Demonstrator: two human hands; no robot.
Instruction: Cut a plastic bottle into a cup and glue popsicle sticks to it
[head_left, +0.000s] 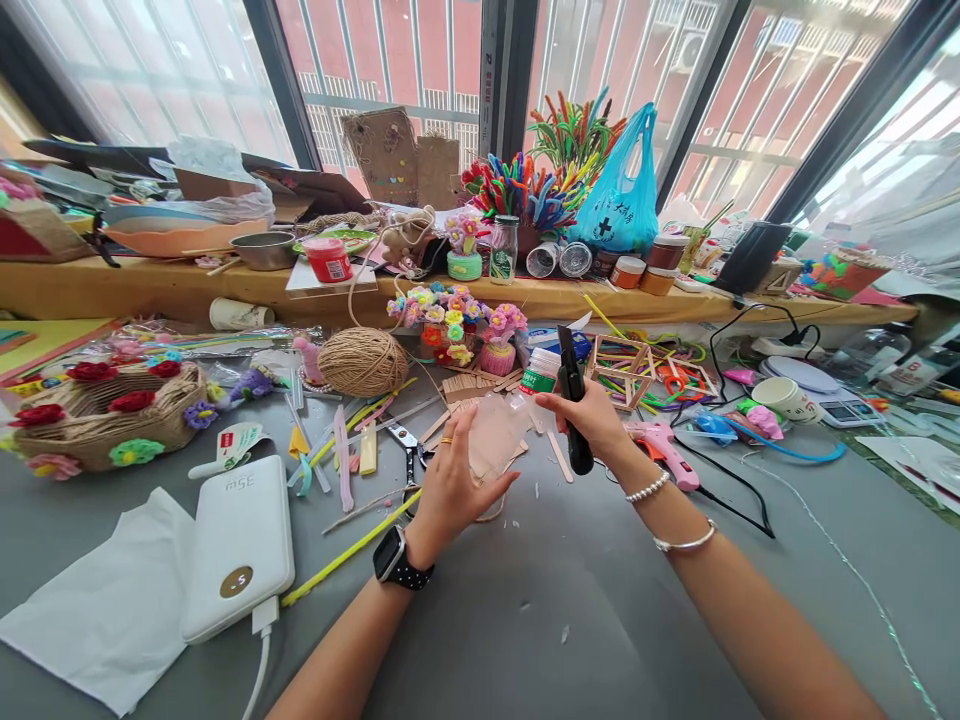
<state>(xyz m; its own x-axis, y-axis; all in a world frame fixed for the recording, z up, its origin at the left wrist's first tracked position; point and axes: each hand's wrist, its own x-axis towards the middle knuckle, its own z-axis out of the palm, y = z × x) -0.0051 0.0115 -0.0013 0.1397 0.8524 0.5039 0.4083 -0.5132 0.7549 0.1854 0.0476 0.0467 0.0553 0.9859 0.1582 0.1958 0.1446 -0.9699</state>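
Left hand (454, 470): at pale piece (493, 438) (grip unclear)
Right hand (594, 415): gripping black tool (571, 372)
Glue gun (666, 452): four o'clock from tool

The grey counter (525, 640) carried a power bank (240, 530) at lower left, a twine ball (364, 362) left of centre and a glue gun (673, 452) at right.

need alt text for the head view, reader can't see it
A right hand grips a black tool, with the left hand at a translucent piece. A twine ball and pink glue gun lie on the cluttered grey table.
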